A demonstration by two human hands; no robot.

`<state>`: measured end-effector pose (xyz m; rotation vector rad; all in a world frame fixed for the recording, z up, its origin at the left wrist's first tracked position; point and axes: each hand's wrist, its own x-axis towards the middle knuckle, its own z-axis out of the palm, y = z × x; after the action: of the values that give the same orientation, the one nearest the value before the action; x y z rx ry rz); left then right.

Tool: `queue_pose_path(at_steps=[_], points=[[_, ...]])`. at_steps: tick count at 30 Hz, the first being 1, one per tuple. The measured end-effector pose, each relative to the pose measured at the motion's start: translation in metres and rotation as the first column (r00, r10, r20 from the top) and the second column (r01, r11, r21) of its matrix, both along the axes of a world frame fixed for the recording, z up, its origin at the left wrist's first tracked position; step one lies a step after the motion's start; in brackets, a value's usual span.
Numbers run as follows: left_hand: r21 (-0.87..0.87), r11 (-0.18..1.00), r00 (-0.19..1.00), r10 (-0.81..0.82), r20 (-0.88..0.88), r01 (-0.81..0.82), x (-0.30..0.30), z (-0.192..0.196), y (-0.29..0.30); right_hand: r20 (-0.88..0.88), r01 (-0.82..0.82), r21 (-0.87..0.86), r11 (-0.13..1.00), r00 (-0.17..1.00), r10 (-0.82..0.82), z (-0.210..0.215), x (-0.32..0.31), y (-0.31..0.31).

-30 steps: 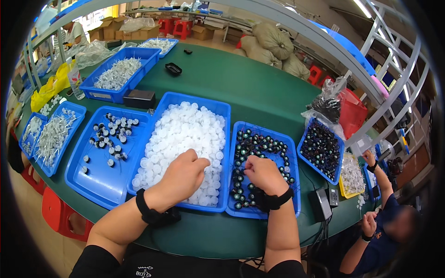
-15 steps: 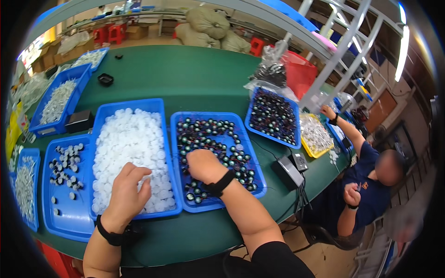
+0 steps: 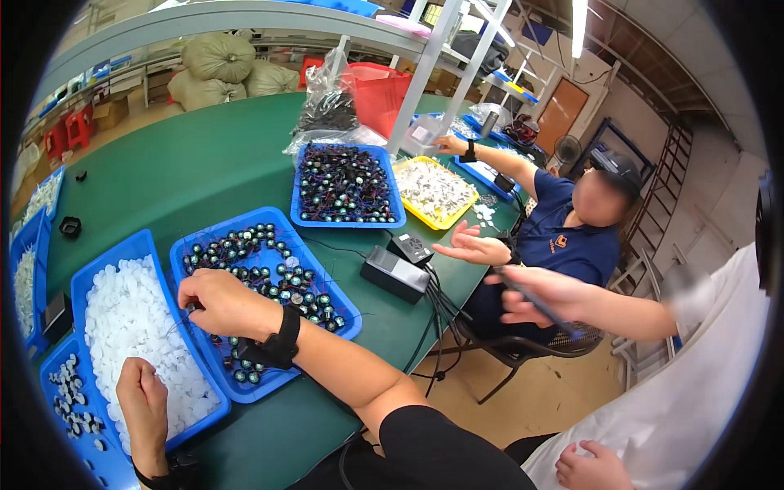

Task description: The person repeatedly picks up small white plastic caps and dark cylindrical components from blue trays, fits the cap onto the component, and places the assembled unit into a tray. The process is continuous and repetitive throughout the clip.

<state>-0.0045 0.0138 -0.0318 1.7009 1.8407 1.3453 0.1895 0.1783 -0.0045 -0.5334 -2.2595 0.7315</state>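
My right hand is over a blue tray of small round dark parts with thin wires. Its fingers are pinched together at the tray's left side, and whatever they hold is hidden. My left hand hovers over the near end of another blue tray, which is heaped with small white translucent caps. The left fingers are curled in, so I cannot see what is in them. Left of it, a third blue tray holds small white-and-dark round pieces.
Farther off stand a blue tray of dark wired parts and a yellow tray of pale pieces. A black box with cables sits at the table's right edge. One co-worker sits there; another person's hand holds a dark flat object.
The view has swung right, bringing a person in a white shirt into sight. My left fingers, spread before, are now curled. The co-worker's near hand has opened and reaches out.
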Motion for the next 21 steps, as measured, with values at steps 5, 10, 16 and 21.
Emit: queue_pose_path(at_steps=[5, 10, 16, 21], points=[[0.031, 1.0, 1.0, 0.005, 0.005, -0.005, 0.015, 0.009, -0.001, -0.067, -0.051, -0.198, 0.979, 0.997, 0.039, 0.018, -0.004, -0.019], [-0.038, 0.999, 0.999, -0.034, 0.032, 0.035, 0.019, 0.02, -0.006, -0.221, -0.101, -0.051, 0.994, 0.971, 0.088, 0.007, -0.014, -0.029], [0.023, 0.999, 0.995, -0.045, 0.086, 0.043, 0.021, 0.021, -0.008, -0.197, -0.266, -0.367, 0.891, 0.959, 0.206, 0.017, -0.027, -0.062], [-0.033, 0.998, 0.966, -0.041, 0.255, 0.051, 0.028, 0.029, -0.006, -0.242, -0.341, -0.485, 0.805, 0.937, 0.251, 0.015, -0.028, -0.062]])
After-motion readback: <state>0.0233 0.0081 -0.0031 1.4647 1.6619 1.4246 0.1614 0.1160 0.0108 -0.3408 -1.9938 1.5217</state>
